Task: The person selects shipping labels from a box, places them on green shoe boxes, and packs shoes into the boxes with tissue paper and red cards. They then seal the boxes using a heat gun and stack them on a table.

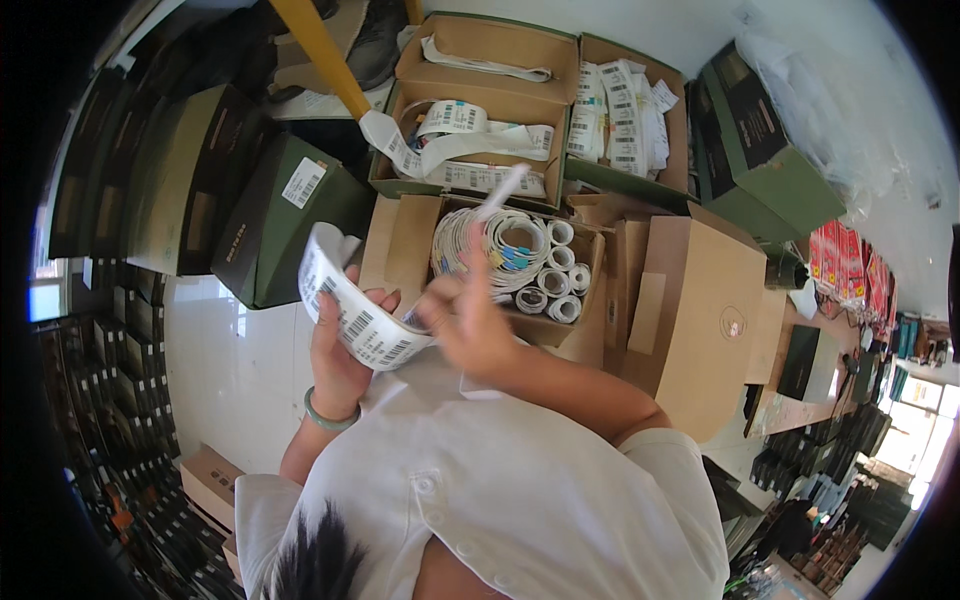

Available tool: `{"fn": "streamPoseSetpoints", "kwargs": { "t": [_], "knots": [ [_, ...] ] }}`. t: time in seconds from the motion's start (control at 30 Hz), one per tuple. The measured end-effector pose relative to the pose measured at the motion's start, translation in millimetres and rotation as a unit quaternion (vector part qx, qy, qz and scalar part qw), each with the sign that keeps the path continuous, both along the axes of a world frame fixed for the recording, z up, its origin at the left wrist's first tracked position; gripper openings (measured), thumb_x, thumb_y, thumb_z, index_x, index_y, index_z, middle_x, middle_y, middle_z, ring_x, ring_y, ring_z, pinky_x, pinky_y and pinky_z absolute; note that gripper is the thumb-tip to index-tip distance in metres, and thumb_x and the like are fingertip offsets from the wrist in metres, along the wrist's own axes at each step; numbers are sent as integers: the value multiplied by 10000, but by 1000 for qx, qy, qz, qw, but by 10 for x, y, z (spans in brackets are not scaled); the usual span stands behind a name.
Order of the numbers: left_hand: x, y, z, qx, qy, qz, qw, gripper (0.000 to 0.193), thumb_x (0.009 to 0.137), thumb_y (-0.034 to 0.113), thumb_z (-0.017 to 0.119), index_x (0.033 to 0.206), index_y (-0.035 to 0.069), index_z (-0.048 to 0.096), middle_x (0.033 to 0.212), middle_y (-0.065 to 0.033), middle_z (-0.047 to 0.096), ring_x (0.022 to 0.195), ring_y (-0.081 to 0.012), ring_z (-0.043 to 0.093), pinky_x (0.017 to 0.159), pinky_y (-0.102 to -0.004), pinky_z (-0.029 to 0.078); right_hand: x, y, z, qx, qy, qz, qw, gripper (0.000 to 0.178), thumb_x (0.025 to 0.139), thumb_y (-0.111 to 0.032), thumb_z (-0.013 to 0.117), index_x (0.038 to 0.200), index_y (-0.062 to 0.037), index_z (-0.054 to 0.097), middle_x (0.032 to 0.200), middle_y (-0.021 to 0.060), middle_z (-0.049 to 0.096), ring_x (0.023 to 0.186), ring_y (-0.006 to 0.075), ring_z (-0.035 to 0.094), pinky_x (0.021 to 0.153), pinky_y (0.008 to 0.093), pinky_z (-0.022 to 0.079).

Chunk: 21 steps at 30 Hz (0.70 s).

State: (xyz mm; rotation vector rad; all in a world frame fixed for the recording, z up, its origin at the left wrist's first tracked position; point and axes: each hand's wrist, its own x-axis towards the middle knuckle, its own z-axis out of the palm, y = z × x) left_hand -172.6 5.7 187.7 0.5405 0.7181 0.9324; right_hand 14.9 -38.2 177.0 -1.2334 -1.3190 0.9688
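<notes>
My left hand point(338, 365) is closed on a curling strip of white barcode labels point(362, 328), which bends down and across toward my right hand. Blurred by motion, my right hand point(468, 322) is beside the strip's lower end. One of its fingers points up, and a narrow white strip point(503, 192) shows at that fingertip. Whether the fingers grip this strip is smeared. Just beyond my hands, an open cardboard box point(408, 222) holds large coils of label strip point(462, 240) and several small label rolls point(554, 282).
Behind stand two open green-edged boxes; the left has loose label strips point(490, 178), the right stacked labels point(625, 115). A yellow post point(322, 55) rises at the back. Green shoe boxes point(290, 220) stand left, a large brown carton point(700, 320) right. Plastic wrap point(840, 110) covers the far right.
</notes>
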Motion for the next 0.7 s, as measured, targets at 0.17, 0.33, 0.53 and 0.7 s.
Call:
{"fn": "streamPoseSetpoints", "kwargs": {
  "t": [0.17,0.33,0.53,0.7],
  "knots": [
    [45,-13,107,-6,-42,24,999,579,1035,465,388,1543,270,190,925,-46,634,885,-180,656,959,-454,511,656,140,-782,-35,-251,-154,955,754,813,24,699,1473,-64,345,1020,129,531,917,275,552,808,373,490],
    [66,-111,-54,47,-115,-48,991,597,1011,322,504,1520,179,227,998,-149,658,977,-280,667,903,-546,537,667,130,-1279,-106,-334,-119,929,760,793,-6,705,1466,-75,359,1034,143,569,972,334,551,879,433,452],
    [64,-118,21,41,-49,-48,997,621,971,203,591,1504,150,276,988,-143,645,963,-280,665,840,-532,575,621,119,-1142,-126,-325,-133,928,786,783,3,708,1479,-90,354,968,116,616,956,317,560,889,416,446],
    [40,-102,5,42,-43,-46,997,606,968,208,600,1493,148,304,984,-143,643,963,-283,663,824,-523,580,594,176,-1111,-86,-402,-162,897,824,797,-16,703,1508,-100,296,1013,125,621,948,318,565,881,429,452]
  ]
}}
